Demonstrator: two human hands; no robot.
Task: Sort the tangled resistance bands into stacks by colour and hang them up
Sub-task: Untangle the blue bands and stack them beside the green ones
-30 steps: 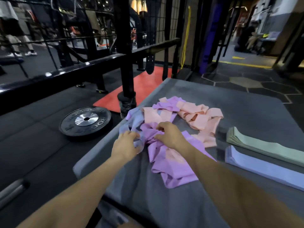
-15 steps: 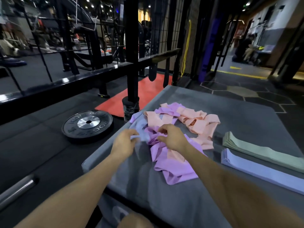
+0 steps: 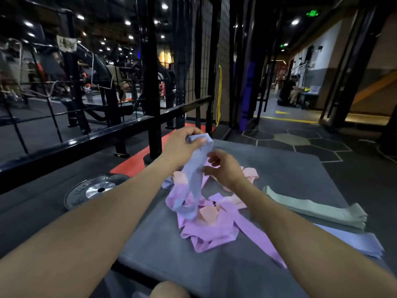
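Head view. Raised since the earlier frames: left hand, then low on the pile, now up above it with the top of a pale blue band pinched between thumb and fingers. Band hanging down in a loose loop, lower end just off or barely touching the tangled heap of pink and peach bands on the grey mat. Right hand beside the band's middle, fingers loosely spread, index and thumb near its edge; gripping or only touching, impossible to tell.

For the step in hand: best to lift straight up and slowly, right hand steadying or pressing the pink bands down so none ride up with the blue one. Probably worth running the loop flat between the fingers before laying it down.

No true containers here, only stacks on the mat: a green stack to the right and a pale blue stack nearer, partly hidden by the right forearm. Likely destination: that blue stack.
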